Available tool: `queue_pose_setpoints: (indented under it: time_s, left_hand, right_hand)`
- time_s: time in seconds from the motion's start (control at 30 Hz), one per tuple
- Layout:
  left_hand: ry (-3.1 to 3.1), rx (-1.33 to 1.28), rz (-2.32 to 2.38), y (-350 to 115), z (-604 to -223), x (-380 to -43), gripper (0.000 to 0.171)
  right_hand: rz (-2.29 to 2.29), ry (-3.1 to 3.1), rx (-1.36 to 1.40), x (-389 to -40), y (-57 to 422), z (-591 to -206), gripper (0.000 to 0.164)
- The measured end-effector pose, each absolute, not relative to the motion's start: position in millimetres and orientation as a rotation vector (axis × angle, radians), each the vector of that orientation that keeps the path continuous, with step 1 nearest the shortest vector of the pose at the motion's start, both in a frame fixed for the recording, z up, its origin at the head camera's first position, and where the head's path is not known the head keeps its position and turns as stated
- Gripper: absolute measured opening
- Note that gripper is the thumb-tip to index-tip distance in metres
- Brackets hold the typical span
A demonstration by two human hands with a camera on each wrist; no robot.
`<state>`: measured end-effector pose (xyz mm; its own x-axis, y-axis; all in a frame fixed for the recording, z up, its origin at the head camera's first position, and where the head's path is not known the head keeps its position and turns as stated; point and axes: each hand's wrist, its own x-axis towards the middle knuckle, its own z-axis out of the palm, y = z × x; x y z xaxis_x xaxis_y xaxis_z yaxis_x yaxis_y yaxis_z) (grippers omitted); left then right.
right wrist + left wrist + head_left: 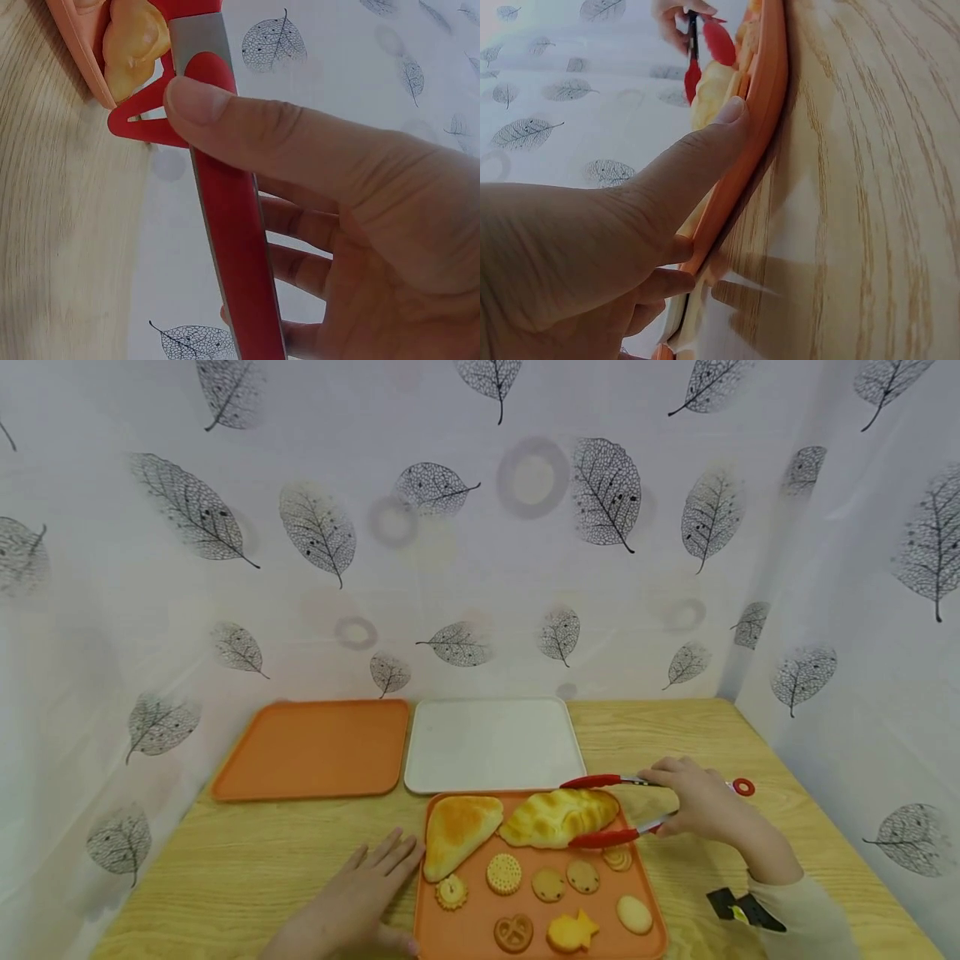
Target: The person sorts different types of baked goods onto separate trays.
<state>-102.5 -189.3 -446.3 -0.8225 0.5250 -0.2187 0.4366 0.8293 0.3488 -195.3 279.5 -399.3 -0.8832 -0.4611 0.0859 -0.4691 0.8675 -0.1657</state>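
My right hand (pixel 708 806) holds a pair of red tongs (pixel 232 202), its thumb along one handle and fingers on the other side. The tongs' red tips stand apart, one on each side of a long ridged bread (pixel 551 818) on the near orange tray (pixel 472 927). My left hand (pixel 352 893) lies at that tray's left edge with fingers extended; in the left wrist view its thumb (pixel 705 150) rests against the rim. A triangular bread (pixel 461 835) lies beside the ridged one. Several cookies, among them a pretzel-shaped one (pixel 513 933) and a fish-shaped one (pixel 572 932), lie in front.
Behind stand another orange tray (pixel 315 747) at the left and a white tray (pixel 495 743) in the middle, both bare. All rest on a wood-grain table (pixel 247 852). A leaf-patterned white curtain (pixel 465 568) surrounds the table's back and sides.
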Motion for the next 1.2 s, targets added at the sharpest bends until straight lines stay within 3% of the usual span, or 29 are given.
queue_pose_setpoints:
  time_s: [0.43, 0.77, 1.2]
  left_hand:
    - [2.706, 0.733, 0.424, -190.4, -445.2, -103.1, 0.117]
    - [2.668, 0.726, 0.441, -192.1, -443.3, -105.2, 0.116]
    - [2.714, 0.739, 0.405, -193.0, -446.4, -98.4, 0.111]
  right_hand:
    - [0.303, -2.873, 0.795, -197.3, 281.9, -387.6, 0.067]
    - [0.293, -2.766, 0.825, -199.6, 288.2, -373.9, 0.068]
    - [0.404, -2.755, 0.943, -247.9, 246.4, -347.0, 0.067]
